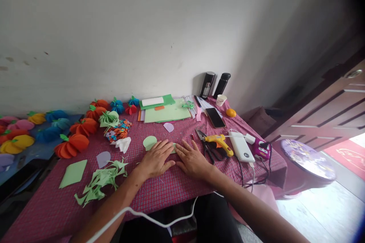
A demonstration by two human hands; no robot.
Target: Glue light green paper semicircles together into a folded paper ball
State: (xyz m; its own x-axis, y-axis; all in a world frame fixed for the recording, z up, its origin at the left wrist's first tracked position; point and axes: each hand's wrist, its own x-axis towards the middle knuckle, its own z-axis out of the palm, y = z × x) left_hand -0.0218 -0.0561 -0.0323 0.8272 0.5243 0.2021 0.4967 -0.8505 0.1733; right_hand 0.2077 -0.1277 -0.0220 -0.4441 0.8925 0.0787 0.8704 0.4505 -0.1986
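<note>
Side by side at the middle of the table, my left hand [158,158] and my right hand [192,159] lie flat, palms down, with thumbs almost meeting. A small piece of light green paper [173,148] shows between the fingertips, mostly hidden beneath them. Just beyond my left hand rests a rounded light green paper cutout [149,142]. A lilac paper cutout [169,127] lies farther back, and another sits to the left near a heap of green paper scraps [104,182]. To the right of my right hand are black-handled scissors [211,153] and a yellow glue gun [221,141].
Folded paper pumpkins [74,145] in several colours crowd the left. Green sheets [168,113] lie at the back. A phone [215,117], paper cup [221,100], black bottles [222,85], white power bank [242,147] and purple socket block [261,149] stand right. A white cable crosses my lap.
</note>
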